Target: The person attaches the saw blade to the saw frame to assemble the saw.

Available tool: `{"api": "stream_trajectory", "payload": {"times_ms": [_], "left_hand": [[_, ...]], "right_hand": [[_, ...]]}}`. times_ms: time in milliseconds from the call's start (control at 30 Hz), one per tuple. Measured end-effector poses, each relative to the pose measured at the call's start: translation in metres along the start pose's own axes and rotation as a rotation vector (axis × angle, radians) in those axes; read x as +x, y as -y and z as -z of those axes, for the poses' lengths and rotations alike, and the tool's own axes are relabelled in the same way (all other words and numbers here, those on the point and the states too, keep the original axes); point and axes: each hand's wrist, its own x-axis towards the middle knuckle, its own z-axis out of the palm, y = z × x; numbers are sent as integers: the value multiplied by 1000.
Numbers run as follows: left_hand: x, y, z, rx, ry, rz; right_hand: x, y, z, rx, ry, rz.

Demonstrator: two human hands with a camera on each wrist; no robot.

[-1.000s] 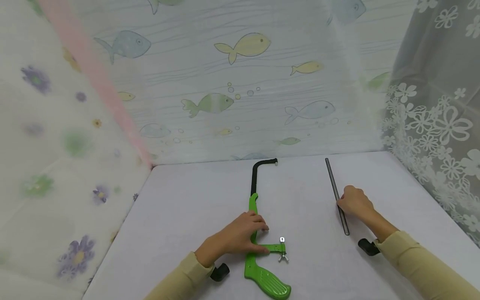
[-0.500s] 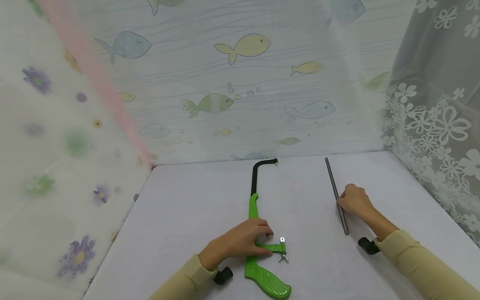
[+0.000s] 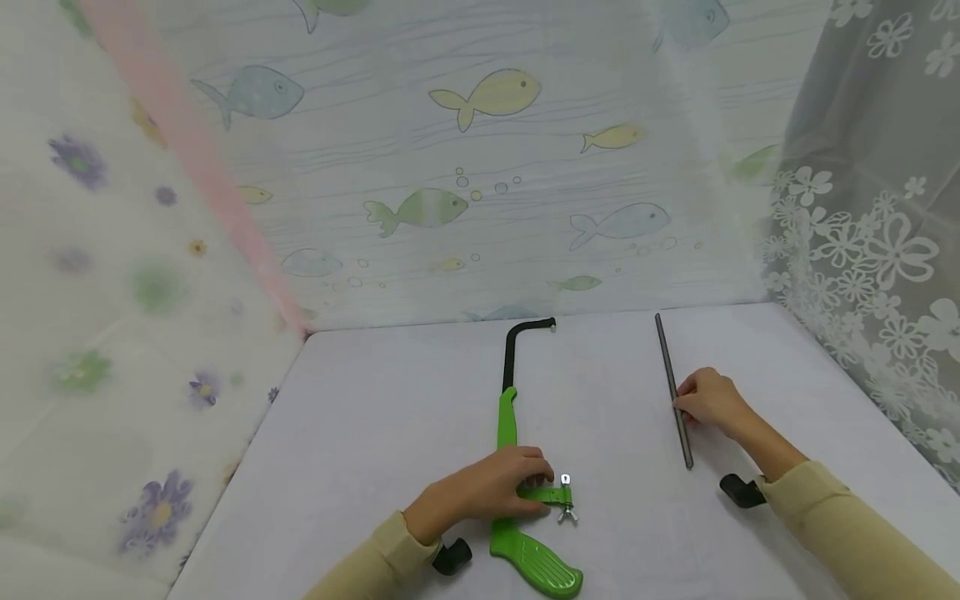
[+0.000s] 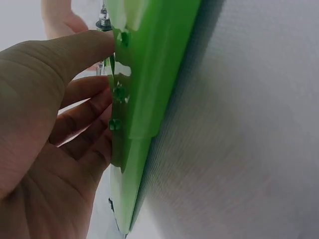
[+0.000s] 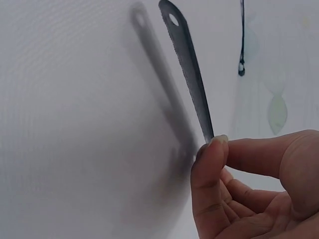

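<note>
A hacksaw frame [image 3: 507, 421] with a green handle and a black bent front bar lies on the white cloth in the head view. My left hand [image 3: 487, 485] is over its green arm, thumb on one side and curled fingers on the other. In the left wrist view, the thumb and fingertips touch the riveted edge of the green frame [image 4: 154, 69]. Between thumb and index finger, my right hand [image 3: 716, 402] pinches a dark hacksaw blade [image 3: 666, 354]. The right wrist view shows the blade's toothed edge and end hole, with the blade [image 5: 187, 62] raised off the cloth.
A silver wing nut [image 3: 567, 515] and clamp pin sit at the end of the green arm. White cloth [image 3: 360, 400] covers the table. A fish-print curtain [image 3: 495, 167] hangs behind, and lace [image 3: 862, 250] borders the right side.
My left hand has slid toward the frame's handle and slightly right along the green arm. The blade has turned a little in my right hand, its far end shifting right.
</note>
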Motion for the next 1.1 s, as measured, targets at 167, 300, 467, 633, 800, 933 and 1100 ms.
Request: {"api": "stream_trajectory", "payload": {"times_ms": [167,300,467,633,800,933,1100], "left_hand": [[2,-1,-1,-32,6,8],[2,-2,-3,-50,11,2],[3,-1,-4,-67,18,-1],[3,-2,-4,-69,34,23],[3,-3,-5,-85,62,52],[3,-4,-5,-102,81,56],[2,-4,-6,-95,90,50]], "right_hand": [[-3,2,3,42,12,24],[-5,6,4,78,25,48],[-9,15,3,138,62,78],[-12,24,-2,222,142,95],[-14,31,-10,317,234,121],[-16,37,-17,371,291,150],[-13,44,-26,429,338,162]]}}
